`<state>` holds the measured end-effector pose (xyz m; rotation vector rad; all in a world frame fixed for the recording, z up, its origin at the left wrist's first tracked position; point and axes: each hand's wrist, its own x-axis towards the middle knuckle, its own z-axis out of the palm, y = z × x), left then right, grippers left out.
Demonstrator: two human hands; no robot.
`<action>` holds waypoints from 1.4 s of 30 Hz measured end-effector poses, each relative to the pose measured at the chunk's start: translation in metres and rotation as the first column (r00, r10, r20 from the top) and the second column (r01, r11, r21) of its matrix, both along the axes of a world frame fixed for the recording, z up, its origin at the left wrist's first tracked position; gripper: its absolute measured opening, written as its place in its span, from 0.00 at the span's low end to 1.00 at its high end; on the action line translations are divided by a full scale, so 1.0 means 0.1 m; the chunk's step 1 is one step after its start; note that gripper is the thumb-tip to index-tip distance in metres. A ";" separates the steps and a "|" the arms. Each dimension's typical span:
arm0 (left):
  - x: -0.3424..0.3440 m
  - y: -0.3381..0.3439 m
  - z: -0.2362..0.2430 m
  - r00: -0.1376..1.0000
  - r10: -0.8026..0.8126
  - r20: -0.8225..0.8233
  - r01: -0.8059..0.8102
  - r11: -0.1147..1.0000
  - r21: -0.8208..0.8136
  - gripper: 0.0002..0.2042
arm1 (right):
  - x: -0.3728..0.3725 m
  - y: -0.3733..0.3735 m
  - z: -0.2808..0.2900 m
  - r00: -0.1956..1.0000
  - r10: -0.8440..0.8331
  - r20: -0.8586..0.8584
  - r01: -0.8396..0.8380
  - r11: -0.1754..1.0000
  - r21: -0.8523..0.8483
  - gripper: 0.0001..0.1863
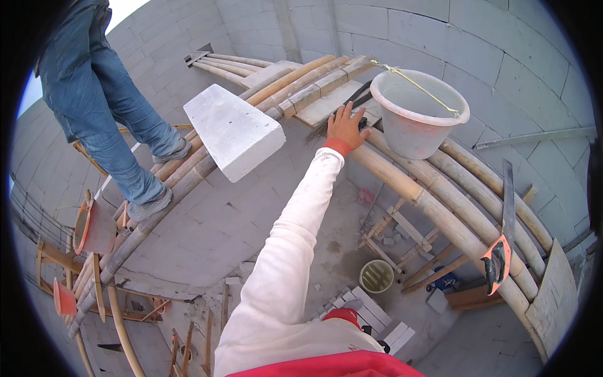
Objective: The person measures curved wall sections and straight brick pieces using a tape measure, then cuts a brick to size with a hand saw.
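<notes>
My left hand (342,132), in a white sleeve with an orange cuff, reaches forward with fingers spread over the bamboo poles (387,168). It is at a dark bristled brush (319,133) and black handled item lying on a board (317,108); whether it touches them is unclear. Just to its right sits a pale plastic bucket (411,138) with a yellow cord across its rim. A large pale block (229,132) rests on the poles to its left. A handsaw (499,257) with an orange-black handle lies at the right. My right hand is not in view.
A person's legs (125,144) in jeans stand on poles at the left, near two orange containers (94,229). Block walls (477,44) surround the scaffold. Far below, through a wide gap, are a round bucket (376,276), pale blocks (386,320) and timbers on the floor (339,251).
</notes>
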<state>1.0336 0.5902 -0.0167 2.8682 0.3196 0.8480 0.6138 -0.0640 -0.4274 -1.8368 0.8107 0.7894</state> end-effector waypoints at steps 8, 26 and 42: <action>0.30 0.08 -0.13 0.981 -0.021 -0.194 0.027 0.999 0.028 0.33 | 0.21 -0.10 0.05 1.000 -0.005 0.012 0.006 1.000 -0.006 0.07; -0.50 0.13 0.10 0.897 -0.021 0.441 0.212 0.897 -0.388 0.31 | 0.34 -0.03 -0.09 0.994 0.054 0.096 -0.063 0.994 0.091 0.08; -3.05 -2.00 -1.87 0.777 -0.618 -0.119 -0.538 -0.554 -0.635 0.27 | 1.61 1.95 1.52 0.971 0.100 0.216 -0.200 0.835 0.513 0.21</action>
